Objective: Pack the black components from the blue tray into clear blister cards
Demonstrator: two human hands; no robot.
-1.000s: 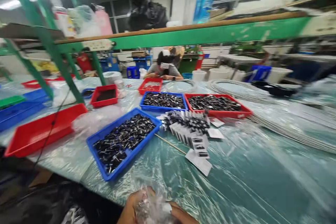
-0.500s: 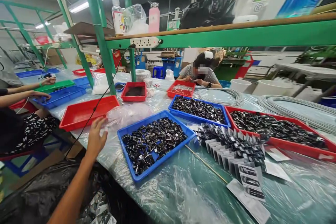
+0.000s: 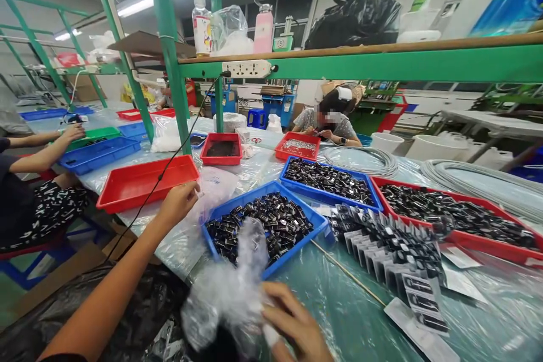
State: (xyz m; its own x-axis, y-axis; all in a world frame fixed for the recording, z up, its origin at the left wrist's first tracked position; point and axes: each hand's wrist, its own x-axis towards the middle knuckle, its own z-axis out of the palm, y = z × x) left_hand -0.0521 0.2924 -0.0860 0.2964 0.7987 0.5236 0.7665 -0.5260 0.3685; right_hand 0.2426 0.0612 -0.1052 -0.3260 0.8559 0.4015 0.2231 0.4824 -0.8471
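Observation:
My left hand (image 3: 180, 202) is closed on the edge of a clear plastic bag (image 3: 216, 184), beside the empty red tray (image 3: 146, 181). At the bottom centre my right hand (image 3: 292, 322) pinches a crumpled, partly blurred clear plastic film (image 3: 229, 294). That film hangs over the near edge of a blue tray (image 3: 297, 243) full of small black parts (image 3: 271, 220). To the right of the tray, rows of black parts on white cards (image 3: 386, 243) lie on the table.
A blue tray (image 3: 377, 207) and a red tray (image 3: 462, 236) of black parts stand behind. A black cable (image 3: 160, 176) hangs across the left. Black bag (image 3: 127, 305) below. Across the table sits a person (image 3: 328, 119); another person (image 3: 25, 181) is at left.
My left hand has moved right and closed on the clear bag. My right hand has come into view with crumpled film. The view has shifted slightly.

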